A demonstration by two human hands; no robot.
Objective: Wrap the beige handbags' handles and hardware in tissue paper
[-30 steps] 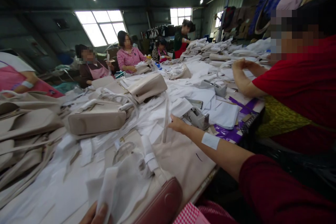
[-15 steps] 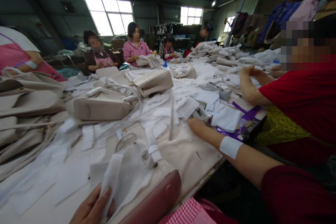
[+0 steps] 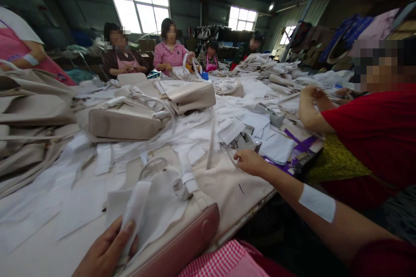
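My left hand (image 3: pixel 108 242) is closed around a handle (image 3: pixel 137 203) wrapped in white padding. That handle belongs to a handbag (image 3: pixel 182 238) with a reddish-brown base, lying on its side at the table's front edge. White sheet material covers part of the bag, and its other handle has a white wrap (image 3: pixel 186 173). Over to the right, my right hand (image 3: pixel 251 162) pinches the end of a thin, pale strip that looks like tape, just in front of a grey tape dispenser (image 3: pixel 243 142). The fingertips are partly hidden.
Beige handbags (image 3: pixel 125 123) are piled at the left and middle, with loose white wrapping sheets (image 3: pixel 81 207) around them. A second dispenser (image 3: pixel 268 112) stands farther back. White cloths (image 3: pixel 277 147) lie at the right. A co-worker in red (image 3: pixel 367 117) sits close on the right; others work across the table.
My right hand has come slightly back from the dispenser, with a pale strip now showing between them. My left hand keeps its hold on the wrapped handle. The view has shifted slightly.
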